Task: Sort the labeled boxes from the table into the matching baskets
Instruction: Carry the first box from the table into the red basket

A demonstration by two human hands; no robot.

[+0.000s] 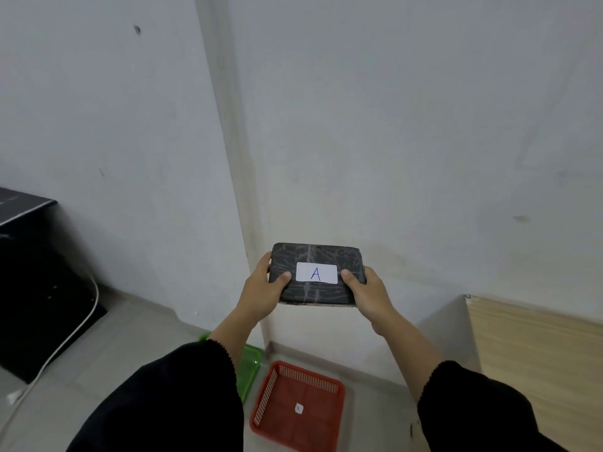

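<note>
Hands [316, 288] clamp box "A" [316, 274] by its ends — green basket [249, 367] half hidden behind left sleeve [182, 402].

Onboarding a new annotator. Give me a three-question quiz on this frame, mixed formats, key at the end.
1. True or false: the dark box is held by both the left hand and the right hand.
2. Which letter is on the box's white label? a) A b) B c) C
3. Fill in: on the floor, the red basket sits to the ___ of the green basket in the picture.

Key:
1. True.
2. a.
3. right. The small tag inside the red basket is too small to read.
</note>
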